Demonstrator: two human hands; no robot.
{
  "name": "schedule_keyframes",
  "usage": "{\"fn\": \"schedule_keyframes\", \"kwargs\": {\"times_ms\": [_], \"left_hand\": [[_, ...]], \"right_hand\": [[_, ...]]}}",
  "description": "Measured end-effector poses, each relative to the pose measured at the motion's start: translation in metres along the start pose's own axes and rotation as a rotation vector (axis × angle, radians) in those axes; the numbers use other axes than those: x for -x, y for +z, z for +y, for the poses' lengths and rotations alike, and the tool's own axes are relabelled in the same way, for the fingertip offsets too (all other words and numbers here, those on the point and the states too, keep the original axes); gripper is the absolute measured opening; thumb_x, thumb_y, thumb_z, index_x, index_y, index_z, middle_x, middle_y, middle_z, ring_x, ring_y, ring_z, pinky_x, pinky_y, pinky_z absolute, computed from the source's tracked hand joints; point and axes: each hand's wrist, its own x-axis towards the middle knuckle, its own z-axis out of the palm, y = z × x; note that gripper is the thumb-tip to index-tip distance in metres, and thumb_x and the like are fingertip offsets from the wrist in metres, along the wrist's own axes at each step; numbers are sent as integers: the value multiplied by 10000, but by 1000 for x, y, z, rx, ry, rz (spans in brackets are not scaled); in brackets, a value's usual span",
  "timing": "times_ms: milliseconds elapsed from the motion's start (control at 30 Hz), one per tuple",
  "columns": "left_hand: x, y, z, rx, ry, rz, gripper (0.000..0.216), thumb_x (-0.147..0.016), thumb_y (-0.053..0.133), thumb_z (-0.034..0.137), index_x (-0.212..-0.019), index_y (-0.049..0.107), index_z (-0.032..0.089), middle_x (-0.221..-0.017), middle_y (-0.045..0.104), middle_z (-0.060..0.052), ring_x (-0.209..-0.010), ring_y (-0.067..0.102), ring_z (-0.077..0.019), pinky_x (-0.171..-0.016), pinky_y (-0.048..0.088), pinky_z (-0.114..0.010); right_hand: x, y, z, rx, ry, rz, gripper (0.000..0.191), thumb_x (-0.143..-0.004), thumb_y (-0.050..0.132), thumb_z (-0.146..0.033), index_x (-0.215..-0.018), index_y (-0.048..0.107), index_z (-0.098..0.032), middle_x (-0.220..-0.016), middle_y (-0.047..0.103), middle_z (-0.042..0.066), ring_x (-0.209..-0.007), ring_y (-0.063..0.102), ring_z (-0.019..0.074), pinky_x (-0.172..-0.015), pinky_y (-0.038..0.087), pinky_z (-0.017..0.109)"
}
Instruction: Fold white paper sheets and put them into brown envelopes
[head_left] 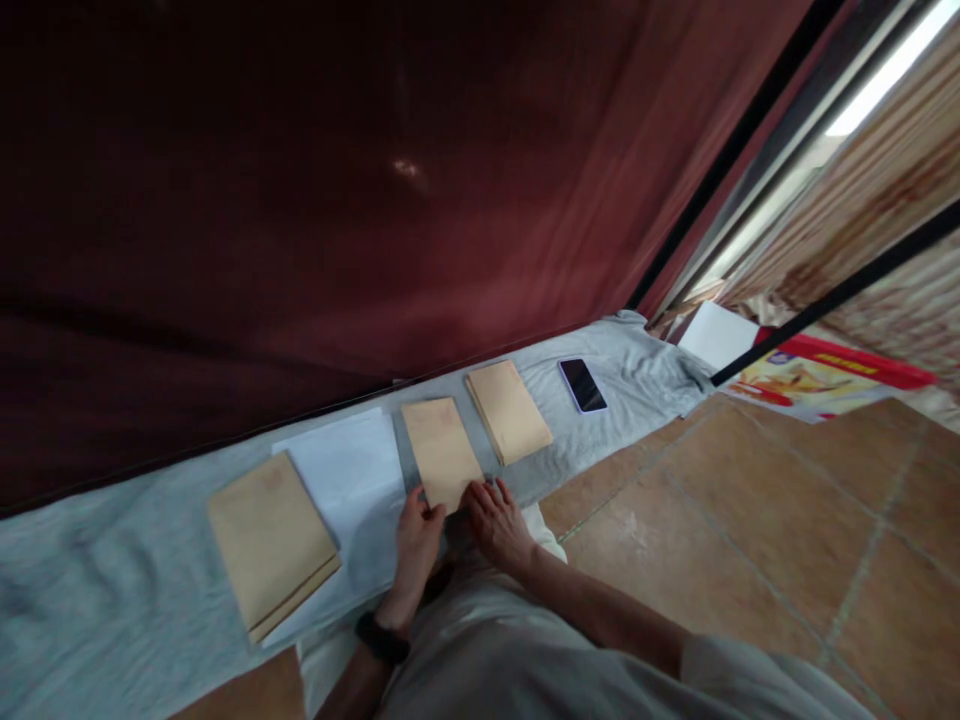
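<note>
Across the cloth-covered worktop [82,575], the middle brown envelope [441,448] lies between the white paper [351,470] and the brown stack [510,410] to its right, with the left hand [418,535] and right hand [500,528] touching its near corners; whether either grip is clamped cannot be told. Support both corners evenly and keep the near edge straight, since paper would likely crease. Side gaps are narrow and the red panel [360,250] closes the far side, leaving open room chiefly above.
</note>
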Motion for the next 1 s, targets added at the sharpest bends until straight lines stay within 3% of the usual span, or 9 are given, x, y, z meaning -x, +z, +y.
{"fn": "schedule_keyframes", "kwargs": {"times_ms": [133, 267, 333, 433, 533, 600, 767, 867, 1000], "left_hand": [[11, 2, 35, 124, -11, -57, 549, -699, 703, 387, -1178, 539, 173, -799, 713, -26, -619, 640, -195, -549, 482, -300], [23, 1, 63, 202, 72, -96, 647, -752, 729, 581, -1241, 541, 201, -868, 718, -37, -764, 696, -223, -632, 539, -319], [26, 0, 67, 241, 82, -88, 665, -767, 709, 657, -1241, 565, 212, -938, 720, -49, -871, 708, -228, -711, 561, -324], [24, 4, 62, 324, -46, -95, 676, -708, 766, 666, -1182, 604, 212, -994, 726, -53, -926, 711, -222, -744, 568, -321], [20, 14, 53, 422, -232, -224, 603, -626, 839, 610, -1014, 669, 181, -981, 746, -67, -875, 721, -219, -732, 568, -326], [18, 21, 49, 437, -299, -270, 566, -581, 873, 556, -954, 691, 170, -963, 758, -72, -839, 723, -210, -699, 554, -306], [10, 27, 47, 329, -283, -242, 532, -572, 871, 500, -943, 694, 163, -841, 746, -50, -684, 689, -164, -554, 478, -244], [0, 34, 54, 261, -193, -274, 480, -601, 841, 506, -898, 691, 159, -717, 700, -22, -599, 634, -139, -513, 446, -230], [-17, 59, 71, 225, -80, -333, 422, -615, 807, 497, -833, 662, 166, -652, 650, 7, -532, 565, -113, -472, 405, -219]], "right_hand": [[-15, -19, -6, -29, 81, -49, 322, -992, 550, -231, -1303, 605, -169, -1235, 694, 128, -1062, 660, 233, -952, 534, 358], [-31, -42, -2, -200, 211, -65, 250, -1006, 473, -174, -1177, 652, -209, -1064, 729, 80, -842, 700, 180, -696, 526, 250], [-35, -49, 4, -407, 321, -16, 230, -1022, 458, -228, -996, 685, -204, -935, 732, 66, -766, 695, 168, -667, 508, 238], [-37, -52, 10, -897, 500, 62, 422, -1038, 437, -446, -774, 650, -195, -727, 695, 37, -663, 672, 161, -635, 506, 245], [-34, -46, 9, -1393, 625, 38, 561, -922, 503, -716, -766, 639, -195, -629, 659, -2, -582, 654, 159, -606, 539, 273], [-30, -41, 6, -1567, 680, 16, 595, -801, 608, -791, -783, 636, -197, -619, 652, -19, -563, 652, 158, -608, 561, 292], [-25, -44, 21, -1651, 819, 173, 597, -676, 774, -711, -942, 625, -198, -755, 686, -15, -581, 659, 139, -584, 572, 277], [-24, -51, 46, -1599, 853, 240, 573, -678, 764, -690, -914, 593, -197, -716, 666, -23, -564, 645, 132, -554, 566, 266], [-27, -53, 83, -1473, 901, 351, 569, -675, 745, -693, -901, 585, -195, -667, 655, -26, -550, 632, 136, -528, 556, 264]]}}
